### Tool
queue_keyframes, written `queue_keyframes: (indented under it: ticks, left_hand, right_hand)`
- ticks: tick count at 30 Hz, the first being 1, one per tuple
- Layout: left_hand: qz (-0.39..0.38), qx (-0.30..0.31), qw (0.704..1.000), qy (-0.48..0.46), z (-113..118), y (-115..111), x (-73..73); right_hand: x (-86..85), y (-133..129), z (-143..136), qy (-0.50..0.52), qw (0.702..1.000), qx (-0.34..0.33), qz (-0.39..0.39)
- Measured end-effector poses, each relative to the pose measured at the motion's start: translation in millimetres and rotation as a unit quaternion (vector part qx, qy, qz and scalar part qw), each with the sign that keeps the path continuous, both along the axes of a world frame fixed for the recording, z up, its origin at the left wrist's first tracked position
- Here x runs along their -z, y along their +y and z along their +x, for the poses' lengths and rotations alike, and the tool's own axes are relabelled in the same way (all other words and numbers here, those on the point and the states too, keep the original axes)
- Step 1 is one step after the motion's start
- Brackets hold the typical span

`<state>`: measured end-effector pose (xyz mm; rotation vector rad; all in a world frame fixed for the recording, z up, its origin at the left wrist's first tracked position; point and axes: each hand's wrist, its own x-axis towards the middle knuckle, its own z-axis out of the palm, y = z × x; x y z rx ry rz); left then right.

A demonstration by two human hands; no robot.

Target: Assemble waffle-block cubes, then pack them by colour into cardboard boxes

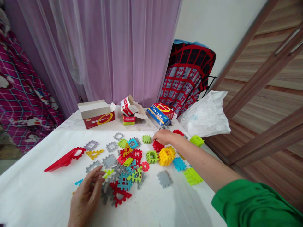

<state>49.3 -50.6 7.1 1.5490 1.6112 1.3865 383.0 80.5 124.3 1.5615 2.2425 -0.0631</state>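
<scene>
My left hand (87, 192) is at the lower left, fingers curled and apart, beside the pile of plastic pieces and near a small lime piece (108, 173). Nothing shows in it. My right hand (163, 136) reaches to the far side of the pieces, just above a red piece (158, 145); its fingertips point down and what they hold, if anything, is hidden. Close by are a yellow block (167, 155), a green open block (152, 156) and a flat green piece (146, 139). A red triangle (120, 194) lies at the pile's near edge.
Along the table's back edge stand an open red box (98, 118), a small open box (129, 119) and a blue box (158, 115). A white bag (205, 115) is at the right. A long red piece (62, 161) lies left; a grey plate (164, 179) lies near the middle.
</scene>
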Motion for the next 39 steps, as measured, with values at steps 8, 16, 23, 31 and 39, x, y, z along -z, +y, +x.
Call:
queue_keyframes:
  ticks: [8,16,23,31,39]
  left_hand:
    - [0.024,0.009,1.0,0.009,1,-1,-2.0]
    - [0.032,0.013,0.999,0.003,0,1,4.2]
    - [0.031,0.006,1.0,0.0,2,0,1.9]
    - [0.004,-0.003,1.0,-0.01,-2,1,6.1]
    - [0.009,-0.013,0.999,-0.047,-1,3,5.1]
  right_hand:
    - [-1.7,0,0,-0.014,1.0,-0.006,-0.021]
    - [-3.5,-2,0,-0.003,1.0,0.003,-0.014]
    - [-0.9,0,3,0.005,1.0,-0.003,-0.005]
    - [-12.3,-10,10,0.021,0.999,0.0,0.046]
    - [-21.1,-39,1,0.042,0.994,0.002,0.097]
